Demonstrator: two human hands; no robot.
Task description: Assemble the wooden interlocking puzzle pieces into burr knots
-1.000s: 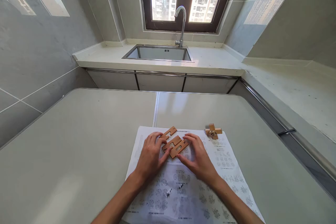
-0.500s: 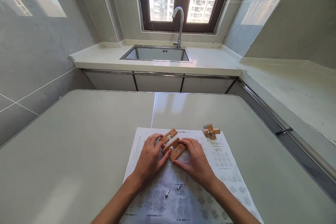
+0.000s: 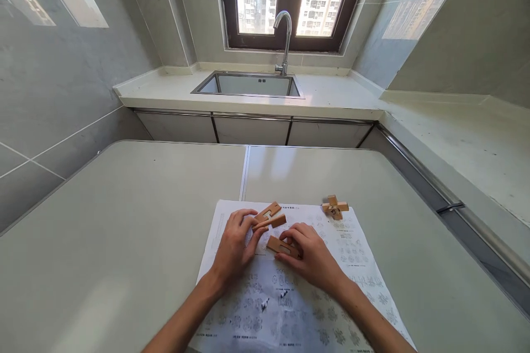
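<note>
Both hands rest on a printed instruction sheet [image 3: 290, 298] spread on the table. My left hand [image 3: 236, 248] pinches a flat notched wooden piece [image 3: 271, 222] and tilts it up on its edge. Just behind that lies another notched wooden piece [image 3: 269, 211], flat on the paper. My right hand [image 3: 310, 256] grips a third slotted wooden piece [image 3: 278, 246], held a little toward me and apart from the other two. A small assembled wooden cross puzzle [image 3: 335, 207] sits at the sheet's far right corner, beyond my right hand.
The pale table [image 3: 124, 220] has a seam down its middle. Behind it runs a counter with a steel sink [image 3: 252, 84] and a curved tap [image 3: 285, 38] under a window. A second counter [image 3: 467, 143] runs along the right side.
The three pieces lay side by side under my fingers. My right hand has since pulled one piece toward me, and my left hand has tipped the middle piece up on edge.
</note>
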